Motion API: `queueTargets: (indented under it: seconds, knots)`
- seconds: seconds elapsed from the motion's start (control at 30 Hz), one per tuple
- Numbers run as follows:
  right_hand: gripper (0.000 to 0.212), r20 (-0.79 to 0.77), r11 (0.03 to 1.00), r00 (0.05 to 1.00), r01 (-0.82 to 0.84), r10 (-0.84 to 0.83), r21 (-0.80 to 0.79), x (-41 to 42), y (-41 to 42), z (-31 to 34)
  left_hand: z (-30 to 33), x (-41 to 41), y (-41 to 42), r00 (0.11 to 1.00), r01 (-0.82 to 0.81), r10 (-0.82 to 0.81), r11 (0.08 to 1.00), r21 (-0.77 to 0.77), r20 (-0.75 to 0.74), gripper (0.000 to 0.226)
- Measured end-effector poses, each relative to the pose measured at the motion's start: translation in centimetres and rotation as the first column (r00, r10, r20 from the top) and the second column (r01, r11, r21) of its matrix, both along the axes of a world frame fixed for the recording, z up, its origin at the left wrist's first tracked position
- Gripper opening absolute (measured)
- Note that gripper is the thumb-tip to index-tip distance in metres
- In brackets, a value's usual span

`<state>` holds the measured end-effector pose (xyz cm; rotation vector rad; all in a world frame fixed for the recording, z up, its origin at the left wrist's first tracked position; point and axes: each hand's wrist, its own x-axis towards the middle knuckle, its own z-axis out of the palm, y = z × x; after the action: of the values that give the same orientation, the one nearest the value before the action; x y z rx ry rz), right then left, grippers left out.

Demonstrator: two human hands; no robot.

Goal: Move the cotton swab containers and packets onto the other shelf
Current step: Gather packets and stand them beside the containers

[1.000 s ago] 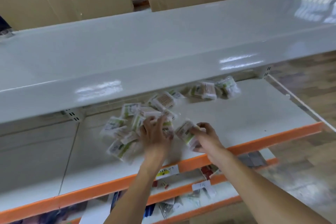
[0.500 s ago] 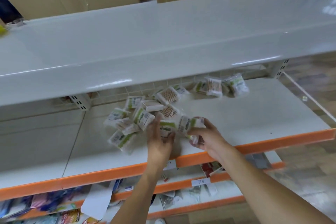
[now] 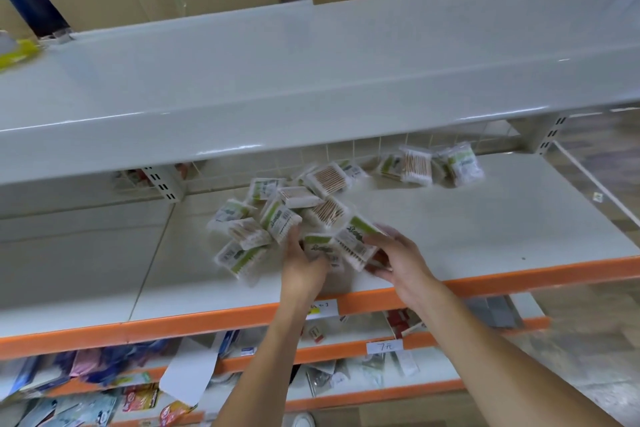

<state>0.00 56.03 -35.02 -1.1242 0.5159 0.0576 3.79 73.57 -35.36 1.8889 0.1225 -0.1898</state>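
Since half a sec ago the right hand has tipped its cotton swab packet up — fingers curled round it, centre frame. Left hand grips a green-banded packet beside it. Loose pile of packets sits unchanged on the white shelf, glossy plastic, wooden sticks inside. Price tag, lower centre, reads "7元"; packet print too blurred to read.

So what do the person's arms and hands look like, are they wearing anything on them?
Both arms are bare as far as the picture shows: no sleeves in view, no gloves. The left hand and right hand show no rings, and neither wrist has a watch or band. The fingertips are a bit blurred, so small details there cannot be told.
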Motion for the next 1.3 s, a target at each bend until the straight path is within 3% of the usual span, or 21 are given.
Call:
queueTargets:
  seconds: [0.17, 0.2, 0.27, 0.4, 0.5, 0.63, 0.8, 1.0, 1.1, 1.3]
  knots:
    - [0.028, 0.012, 0.995, 0.999, 0.05, -0.051, 0.089, -0.2, -0.4, -0.1, -0.2, -0.3, 1.9, 0.996, -0.026, 0.028, 0.999, 0.023, -0.085, 0.085]
    - [0.028, 0.026, 0.996, 0.999, 0.042, -0.044, 0.08, -0.4, -0.4, -0.1, -0.2, -0.3, 2.3, 0.996, -0.029, 0.031, 0.999, 0.019, -0.088, 0.074]
    - [0.028, 0.051, 0.999, 0.999, 0.012, -0.014, 0.039, -0.7, -0.1, 0.1, 0.1, -0.5, 3.1, 0.998, 0.004, -0.001, 0.999, 0.044, -0.069, 0.03]
    - [0.033, 0.1, 0.998, 0.995, -0.015, 0.021, -0.053, -0.4, 1.0, 1.0, 1.2, -1.0, 4.1, 0.996, 0.07, -0.068, 0.996, 0.053, -0.052, 0.016]
    - [0.016, 0.173, 0.998, 0.984, -0.031, 0.041, -0.06, -0.2, 2.2, 2.2, 2.0, -1.5, 5.3, 0.999, -0.036, 0.035, 0.998, -0.05, -0.023, 0.027]
    - [0.017, 0.222, 0.991, 0.97, -0.07, 0.095, -0.115, 0.5, 4.2, 3.8, 3.0, -1.9, 8.3, 0.98, -0.171, 0.179, 0.981, -0.094, 0.085, 0.026]
    - [0.011, 0.22, 0.979, 0.96, -0.144, 0.174, -0.147, 1.6, 8.6, 4.4, 4.3, -2.4, 13.2, 0.949, -0.272, 0.294, 0.946, -0.178, 0.111, 0.024]
    - [0.03, 0.209, 0.954, 0.944, -0.212, 0.257, -0.214, 2.7, 16.1, 3.6, 4.5, -3.1, 20.9, 0.924, -0.34, 0.364, 0.922, -0.185, 0.116, 0.019]
    - [0.016, 0.223, 0.927, 0.918, -0.267, 0.328, -0.264, 2.9, 20.8, 3.7, 4.6, -3.8, 25.4, 0.904, -0.387, 0.412, 0.902, -0.194, 0.112, 0.012]
    - [0.016, 0.236, 0.919, 0.899, -0.312, 0.368, -0.242, 2.9, 31.1, 3.8, 4.9, -6.0, 35.1, 0.856, -0.469, 0.497, 0.861, -0.195, 0.14, 0.023]
